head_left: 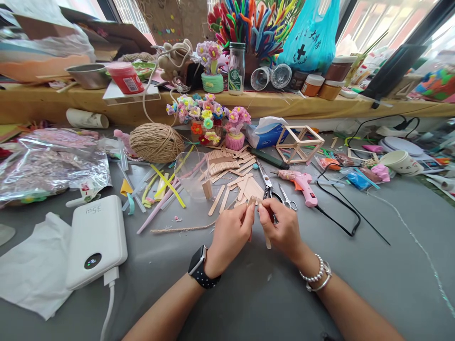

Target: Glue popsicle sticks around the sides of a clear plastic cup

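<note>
In the head view, the person's left hand (230, 234) and right hand (282, 230) are meeting low over the grey table (373, 265), close in front of the body, with the fingertips of the two hands almost touching. The left hand, which is wearing a black watch (199, 269) at the wrist, is pinching a thin wooden craft stick (251, 202) between thumb and fingers, so that its pale tip is poking up just above the knuckles. The right hand, with beaded bracelets (317, 277) at the wrist, is closed around a second stick (268, 242), whose lower end is showing below the fingers; how the two sticks are meeting between the hands cannot be made out. Just beyond the hands, a loose pile of the same wooden sticks (231, 177) is lying scattered, and a pair of scissors (267, 185) is lying just behind the right hand, with a smaller pair of scissors (287, 198) beside it. A pink glue gun (301, 183) is resting to the right of them, trailing a black cord (341, 208) across the table. Farther back, a cube frame of sticks (299, 143) is standing near a blue tissue pack (265, 132), and a ball of twine (156, 142) is sitting to the left of small pots of handmade flowers (209, 116). A white power bank (95, 239) is lying at the left, well apart from the hands, partly on a sheet of white paper (33, 270).
</note>
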Available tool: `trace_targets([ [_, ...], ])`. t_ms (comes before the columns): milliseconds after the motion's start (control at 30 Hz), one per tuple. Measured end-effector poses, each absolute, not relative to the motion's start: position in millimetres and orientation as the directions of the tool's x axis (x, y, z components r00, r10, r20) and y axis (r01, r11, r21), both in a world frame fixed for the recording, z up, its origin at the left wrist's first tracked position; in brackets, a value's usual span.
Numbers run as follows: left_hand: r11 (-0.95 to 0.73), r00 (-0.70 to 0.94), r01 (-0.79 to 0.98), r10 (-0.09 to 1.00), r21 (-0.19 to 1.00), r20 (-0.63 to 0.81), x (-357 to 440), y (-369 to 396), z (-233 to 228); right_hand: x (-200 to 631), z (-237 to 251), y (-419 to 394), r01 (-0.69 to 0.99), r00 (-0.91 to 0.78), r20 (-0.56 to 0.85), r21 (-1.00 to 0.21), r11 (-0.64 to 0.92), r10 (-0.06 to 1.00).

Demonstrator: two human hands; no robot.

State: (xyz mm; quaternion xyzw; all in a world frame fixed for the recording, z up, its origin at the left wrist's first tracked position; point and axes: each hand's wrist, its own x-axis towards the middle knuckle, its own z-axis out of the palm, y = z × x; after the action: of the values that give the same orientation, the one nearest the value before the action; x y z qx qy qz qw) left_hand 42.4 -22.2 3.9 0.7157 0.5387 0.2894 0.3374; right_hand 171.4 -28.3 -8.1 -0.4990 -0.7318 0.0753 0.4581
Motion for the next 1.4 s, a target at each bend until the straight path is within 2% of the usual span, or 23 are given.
trace_targets([
  [367,-0.201,0.268,0.563,0.962,0.801,0.053,40.5,-22.0,4.4,170.9,-8.1,-30.2,0.67,-0.09,0.571,-0.572,0.474,0.816],
  [1400,-0.203,0.254,0.58,0.965,0.789,0.061,40.6,-20.9,0.3,171.9,-6.6,-30.4,0.679,-0.142,0.628,-0.5,0.537,0.765],
])
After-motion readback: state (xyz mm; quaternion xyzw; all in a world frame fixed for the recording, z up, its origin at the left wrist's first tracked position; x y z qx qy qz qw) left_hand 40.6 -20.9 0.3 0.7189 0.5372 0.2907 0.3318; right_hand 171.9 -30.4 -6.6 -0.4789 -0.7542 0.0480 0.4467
